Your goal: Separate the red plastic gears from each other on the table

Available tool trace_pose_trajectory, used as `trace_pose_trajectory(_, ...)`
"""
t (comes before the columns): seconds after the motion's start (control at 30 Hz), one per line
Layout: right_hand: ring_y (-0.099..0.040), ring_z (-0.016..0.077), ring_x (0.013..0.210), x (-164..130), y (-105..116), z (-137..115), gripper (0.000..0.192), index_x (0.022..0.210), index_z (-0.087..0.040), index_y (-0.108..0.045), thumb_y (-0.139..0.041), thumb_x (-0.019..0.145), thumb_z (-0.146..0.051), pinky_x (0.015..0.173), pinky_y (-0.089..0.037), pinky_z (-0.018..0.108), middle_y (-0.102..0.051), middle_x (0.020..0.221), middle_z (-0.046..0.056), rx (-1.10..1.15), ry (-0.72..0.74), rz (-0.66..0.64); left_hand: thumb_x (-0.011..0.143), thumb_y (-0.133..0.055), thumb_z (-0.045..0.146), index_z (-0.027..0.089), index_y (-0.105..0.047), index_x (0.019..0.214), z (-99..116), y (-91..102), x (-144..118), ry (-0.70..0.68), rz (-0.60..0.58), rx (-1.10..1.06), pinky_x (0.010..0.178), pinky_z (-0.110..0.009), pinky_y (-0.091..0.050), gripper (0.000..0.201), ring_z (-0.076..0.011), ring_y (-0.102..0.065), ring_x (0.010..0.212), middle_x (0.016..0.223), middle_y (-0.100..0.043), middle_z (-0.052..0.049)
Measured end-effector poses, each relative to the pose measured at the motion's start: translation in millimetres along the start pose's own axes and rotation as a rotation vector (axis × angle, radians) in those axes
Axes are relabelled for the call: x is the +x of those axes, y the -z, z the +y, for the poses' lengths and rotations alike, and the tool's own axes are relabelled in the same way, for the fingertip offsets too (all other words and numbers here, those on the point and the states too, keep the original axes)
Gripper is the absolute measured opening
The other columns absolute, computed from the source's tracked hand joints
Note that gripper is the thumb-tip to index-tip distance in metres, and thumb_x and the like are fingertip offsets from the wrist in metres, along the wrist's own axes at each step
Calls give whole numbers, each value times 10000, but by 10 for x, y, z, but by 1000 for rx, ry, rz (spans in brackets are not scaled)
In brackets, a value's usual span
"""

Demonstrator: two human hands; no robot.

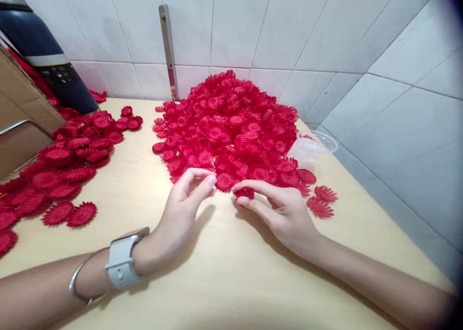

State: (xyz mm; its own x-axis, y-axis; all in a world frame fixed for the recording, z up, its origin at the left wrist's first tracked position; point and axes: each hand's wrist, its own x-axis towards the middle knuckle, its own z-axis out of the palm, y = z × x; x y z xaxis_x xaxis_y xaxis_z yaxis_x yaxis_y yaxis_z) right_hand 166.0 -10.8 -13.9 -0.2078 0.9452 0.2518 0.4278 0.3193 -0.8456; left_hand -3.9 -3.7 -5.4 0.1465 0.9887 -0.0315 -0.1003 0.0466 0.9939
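Between the thumb and fingers of my right hand (289,214) is a small red fringed flower piece (244,193), rolled or bunched up and partly covered by the fingers. My left hand (184,209) is closed in a pinch to the left of it; whatever its fingertips hold is too small to make out. Just beyond both hands rises a large pile of red fringed flower pieces (231,122), round and toothed at the edge. A grey watch (125,260) and a silver bangle (77,281) are on my left wrist.
More red flower pieces (68,175) spread along the left of the pale table (224,281). A cardboard box (25,113) and a dark blue bottle (54,55) stand at far left. A clear plastic container (313,146) lies right of the pile. Tiled walls (246,26) border the back and right.
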Motion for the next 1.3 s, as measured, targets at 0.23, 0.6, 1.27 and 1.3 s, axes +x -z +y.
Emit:
trace_pose_trajectory(0.23, -601, 135, 600, 20, 11, -22, 119, 726, -158, -621, -575, 761, -262, 562, -484, 219, -624, 632, 1, 127, -96, -15, 776, -529, 342, 198, -564, 843, -3, -3, 9, 20, 3, -6, 847, -339, -388, 162, -172, -545, 864, 902, -567, -10)
trace_pose_trajectory(0.6, -590, 127, 628, 15, 2, 10, 130, 829, -164, -624, -581, 750, -258, 582, -503, 216, -633, 682, 4, 231, -116, -58, 802, -495, 345, 198, -552, 853, -7, -2, 5, -5, 2, 9, 848, -347, -384, 166, -176, -538, 896, 928, -564, -16)
trace_pose_trajectory(1.27, -547, 112, 589, 48, 46, -26, 108, 766, -152, -615, -545, 786, -233, 571, -440, 211, -589, 633, -2, 258, -139, -134, 819, -469, 325, 207, -533, 879, 25, -19, 5, 24, 17, 14, 893, -366, -370, 147, -180, -534, 916, 918, -549, -10)
trace_pose_trajectory(1.3, -546, 111, 586, 49, 50, -27, 114, 751, -149, -614, -548, 784, -236, 569, -439, 210, -584, 626, -4, 255, -136, -143, 819, -468, 323, 204, -535, 878, 27, -22, 6, 19, 19, 16, 895, -367, -372, 148, -180, -533, 916, 917, -548, -12)
